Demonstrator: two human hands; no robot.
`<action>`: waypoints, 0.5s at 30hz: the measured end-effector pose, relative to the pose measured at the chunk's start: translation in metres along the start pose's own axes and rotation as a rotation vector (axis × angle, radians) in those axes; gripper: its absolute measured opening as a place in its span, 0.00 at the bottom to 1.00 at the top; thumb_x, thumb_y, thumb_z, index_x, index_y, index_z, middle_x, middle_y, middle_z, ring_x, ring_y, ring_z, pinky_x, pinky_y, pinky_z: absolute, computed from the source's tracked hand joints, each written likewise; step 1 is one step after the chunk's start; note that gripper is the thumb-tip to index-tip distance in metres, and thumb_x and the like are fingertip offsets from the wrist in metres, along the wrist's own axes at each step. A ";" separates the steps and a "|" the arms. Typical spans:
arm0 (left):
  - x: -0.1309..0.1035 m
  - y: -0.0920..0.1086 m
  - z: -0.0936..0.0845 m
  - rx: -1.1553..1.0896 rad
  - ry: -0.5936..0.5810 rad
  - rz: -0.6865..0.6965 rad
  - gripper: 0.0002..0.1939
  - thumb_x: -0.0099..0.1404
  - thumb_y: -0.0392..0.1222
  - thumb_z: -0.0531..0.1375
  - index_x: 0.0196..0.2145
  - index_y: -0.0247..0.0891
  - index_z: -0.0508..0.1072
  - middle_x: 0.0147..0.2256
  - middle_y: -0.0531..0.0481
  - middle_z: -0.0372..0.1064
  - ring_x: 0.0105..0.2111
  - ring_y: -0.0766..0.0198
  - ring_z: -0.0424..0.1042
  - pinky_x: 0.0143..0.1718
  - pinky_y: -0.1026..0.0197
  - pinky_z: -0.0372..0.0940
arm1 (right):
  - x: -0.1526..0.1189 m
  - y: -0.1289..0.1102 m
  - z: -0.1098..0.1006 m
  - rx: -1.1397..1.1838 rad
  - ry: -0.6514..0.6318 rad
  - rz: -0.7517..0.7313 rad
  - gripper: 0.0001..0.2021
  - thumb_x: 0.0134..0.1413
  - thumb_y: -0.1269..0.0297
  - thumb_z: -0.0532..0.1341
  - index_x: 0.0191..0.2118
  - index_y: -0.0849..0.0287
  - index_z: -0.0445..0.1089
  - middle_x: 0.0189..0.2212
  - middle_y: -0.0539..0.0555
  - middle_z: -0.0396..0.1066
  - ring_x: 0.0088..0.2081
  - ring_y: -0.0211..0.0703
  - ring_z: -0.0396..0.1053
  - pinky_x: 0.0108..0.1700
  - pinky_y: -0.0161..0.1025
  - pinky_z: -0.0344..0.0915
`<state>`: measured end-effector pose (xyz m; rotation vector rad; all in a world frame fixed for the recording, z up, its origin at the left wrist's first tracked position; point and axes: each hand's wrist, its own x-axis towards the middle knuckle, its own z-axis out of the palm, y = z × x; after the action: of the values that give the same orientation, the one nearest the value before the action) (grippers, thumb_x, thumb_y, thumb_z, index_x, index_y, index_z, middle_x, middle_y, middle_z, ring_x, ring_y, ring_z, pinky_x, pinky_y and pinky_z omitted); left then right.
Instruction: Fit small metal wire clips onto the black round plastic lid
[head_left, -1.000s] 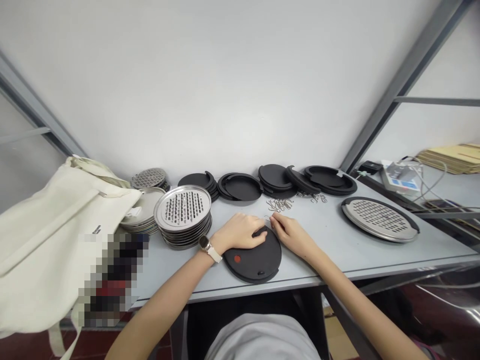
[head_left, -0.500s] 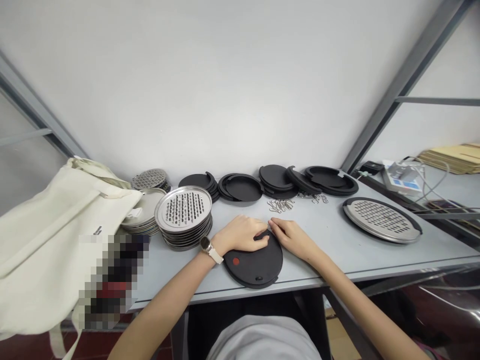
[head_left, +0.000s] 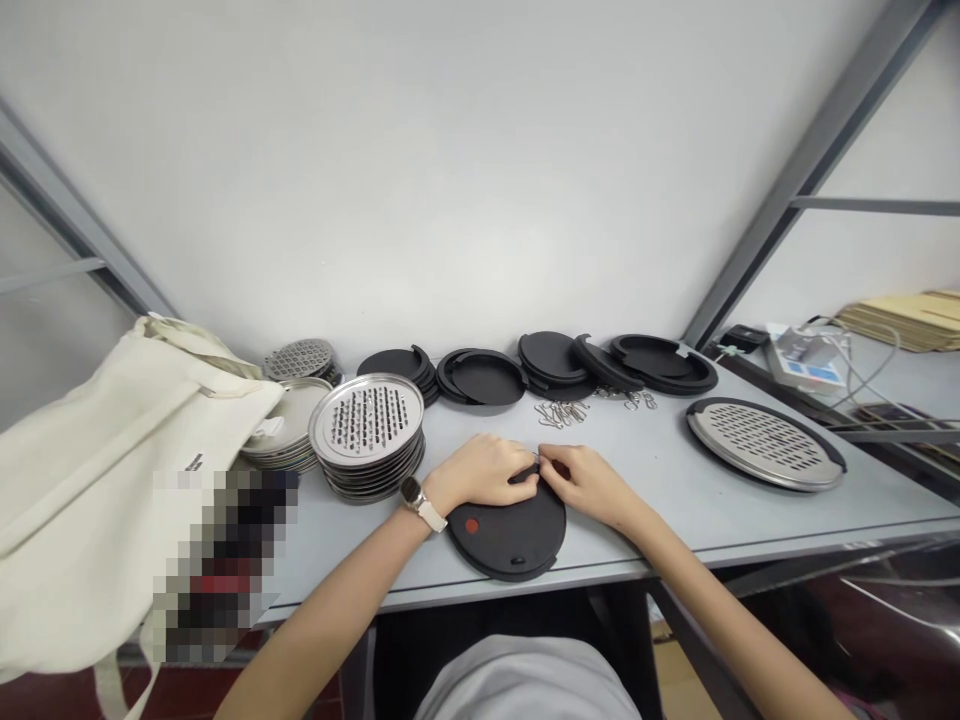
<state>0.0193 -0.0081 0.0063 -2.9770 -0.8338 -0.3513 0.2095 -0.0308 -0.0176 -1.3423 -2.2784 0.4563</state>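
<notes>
A round black plastic grater base (head_left: 510, 530) with a red dot lies flat at the table's front edge. My left hand (head_left: 487, 470) rests over its far side, the fingers closed round the rim. Against the far right rim, close to the left fingertips, my right hand (head_left: 581, 480) is closed in a pinch. What those fingertips hold is too small and hidden to make out. Just beyond the hands lies a loose pile of small metal clasps (head_left: 562, 412). A stack of perforated metal grater plates (head_left: 367, 425) stands left of my left hand.
Several black round bases (head_left: 487, 377) line the wall. At right lies a grater plate in a black base (head_left: 765, 442). A cream tote bag (head_left: 112, 480) covers the left end, near more metal plates (head_left: 296, 412). A power strip with cables (head_left: 806, 360) sits right.
My right hand has shifted slightly at the rim, its fingers curling in more. The left hand and the black base stay nearly in place.
</notes>
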 end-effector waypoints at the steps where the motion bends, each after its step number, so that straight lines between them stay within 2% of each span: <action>1: 0.000 0.000 0.000 -0.004 -0.001 -0.002 0.13 0.66 0.44 0.52 0.29 0.36 0.70 0.29 0.49 0.71 0.29 0.62 0.70 0.28 0.60 0.56 | 0.000 0.000 0.000 -0.004 0.002 0.004 0.12 0.57 0.68 0.50 0.23 0.56 0.56 0.18 0.47 0.61 0.21 0.37 0.57 0.27 0.33 0.51; 9: 0.001 0.001 0.000 -0.026 -0.004 -0.020 0.11 0.65 0.43 0.54 0.28 0.36 0.70 0.30 0.49 0.71 0.30 0.62 0.70 0.29 0.60 0.58 | 0.000 0.001 0.000 0.009 -0.008 0.013 0.11 0.56 0.67 0.50 0.22 0.57 0.56 0.17 0.46 0.58 0.21 0.36 0.56 0.27 0.33 0.50; 15: 0.000 0.005 -0.004 -0.033 0.035 -0.126 0.10 0.62 0.46 0.56 0.29 0.37 0.65 0.29 0.49 0.70 0.28 0.61 0.70 0.26 0.61 0.55 | 0.000 0.003 0.001 0.042 -0.013 0.006 0.11 0.55 0.68 0.51 0.22 0.57 0.55 0.17 0.45 0.58 0.21 0.35 0.56 0.27 0.32 0.50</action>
<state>0.0209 -0.0124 0.0102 -2.9457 -1.0247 -0.4239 0.2113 -0.0297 -0.0202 -1.3292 -2.2635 0.5141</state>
